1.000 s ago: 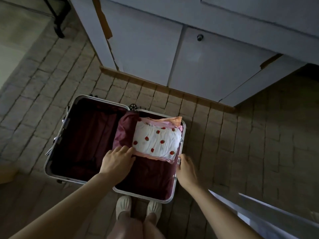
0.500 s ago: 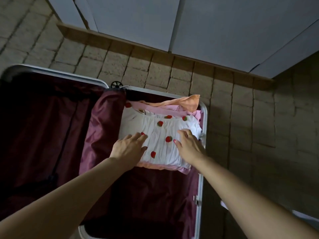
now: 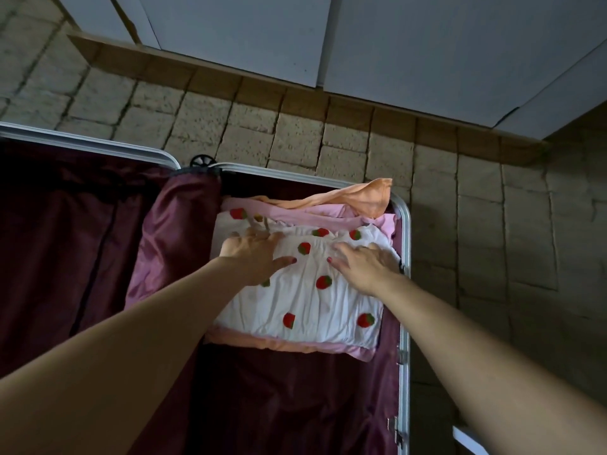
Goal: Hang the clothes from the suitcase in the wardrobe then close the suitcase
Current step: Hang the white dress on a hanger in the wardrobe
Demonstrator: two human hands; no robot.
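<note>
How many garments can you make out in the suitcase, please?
3. A white strawberry-print garment lies on top under both hands, a pink garment shows beneath it, and an orange garment peeks out at the far edge. More may be hidden underneath.

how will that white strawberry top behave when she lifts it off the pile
The white strawberry top is wrinkled, thin folded cloth, so it will likely go floppy and unfold. It probably weighs little. Lying loose on the pink garment, it may drag it along.

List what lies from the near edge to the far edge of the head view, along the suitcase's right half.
Dark red lining → white strawberry-print garment with both hands flat on it, left hand, right hand → pink garment → orange garment → suitcase rim → brick floor → white wardrobe doors.
</note>
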